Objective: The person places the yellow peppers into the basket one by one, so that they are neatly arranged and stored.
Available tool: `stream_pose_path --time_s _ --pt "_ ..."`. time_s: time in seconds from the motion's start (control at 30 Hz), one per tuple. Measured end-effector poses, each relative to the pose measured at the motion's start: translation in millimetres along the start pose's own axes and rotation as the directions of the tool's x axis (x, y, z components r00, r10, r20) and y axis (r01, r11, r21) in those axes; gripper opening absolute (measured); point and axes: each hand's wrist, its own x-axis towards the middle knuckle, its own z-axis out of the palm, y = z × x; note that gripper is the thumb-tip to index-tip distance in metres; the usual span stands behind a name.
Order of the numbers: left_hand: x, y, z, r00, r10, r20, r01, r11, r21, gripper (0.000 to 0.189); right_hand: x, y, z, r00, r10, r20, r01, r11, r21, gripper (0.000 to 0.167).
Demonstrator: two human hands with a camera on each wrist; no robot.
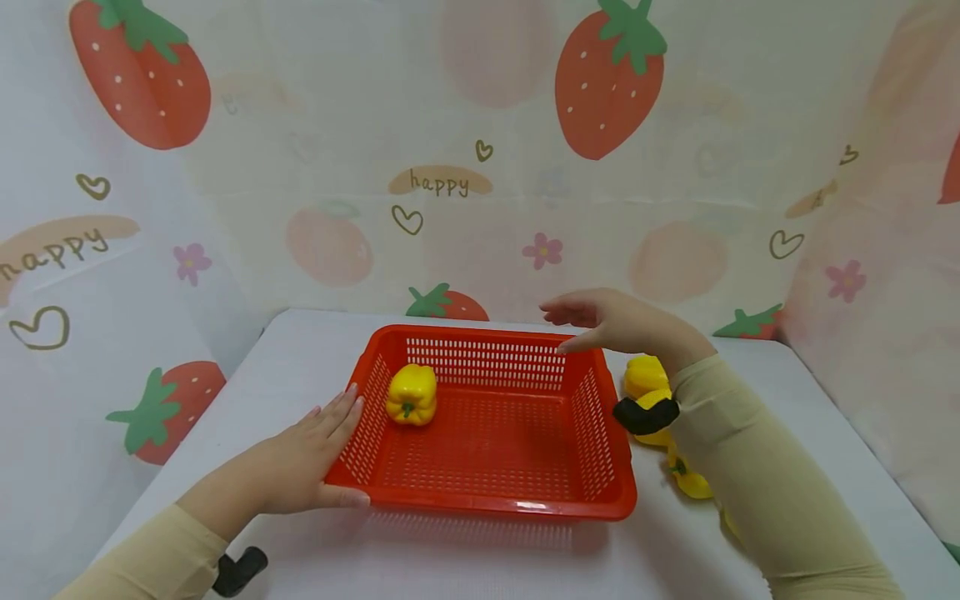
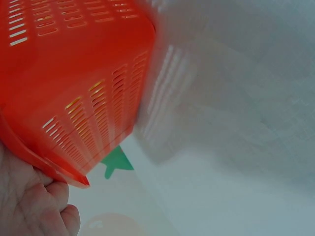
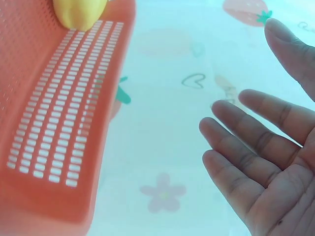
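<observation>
A red plastic basket (image 1: 487, 506) with slotted walls stands on the white table. Inside it, towards the left wall, sits one yellow bell pepper (image 1: 412, 395), stem facing the front. My left hand (image 1: 307, 454) rests against the basket's left rim with fingers extended, its thumb along the front corner; the left wrist view shows this hand (image 2: 34, 206) at the rim from below. Over the basket's back right corner hovers my right hand (image 1: 618, 321), fingers spread and slightly bent. The right wrist view shows nothing in its palm (image 3: 280, 196).
Several yellow bell peppers (image 1: 647, 377) lie on the table right of the basket, partly hidden by my right forearm and its black wrist piece (image 1: 647, 416). A curtain (image 1: 525, 208) printed with strawberries and hearts hangs behind and at both sides of the table (image 1: 288, 375).
</observation>
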Motion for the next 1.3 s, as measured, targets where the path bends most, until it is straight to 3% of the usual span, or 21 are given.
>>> stream_pose_path --time_s 0.8,1.03,1.3 --pt "0.5 -1.3 2.4 1.0 -0.011 0.0 0.011 1.0 0.002 0.116 -86.1 53.0 -20.7 0.997 0.047 -0.068 -0.051 0.996 -0.067 0.059" --pt "-0.8 -0.6 0.6 1.0 -0.014 -0.001 0.014 1.0 -0.013 0.116 -108.1 60.8 -17.3 0.986 0.14 -0.093 -0.147 0.986 -0.075 0.061" --pt "-0.4 0.0 1.0 1.0 -0.013 0.003 0.013 1.0 -0.011 0.116 -132.7 75.3 -7.2 0.981 0.156 -0.112 -0.168 0.98 -0.106 0.061"
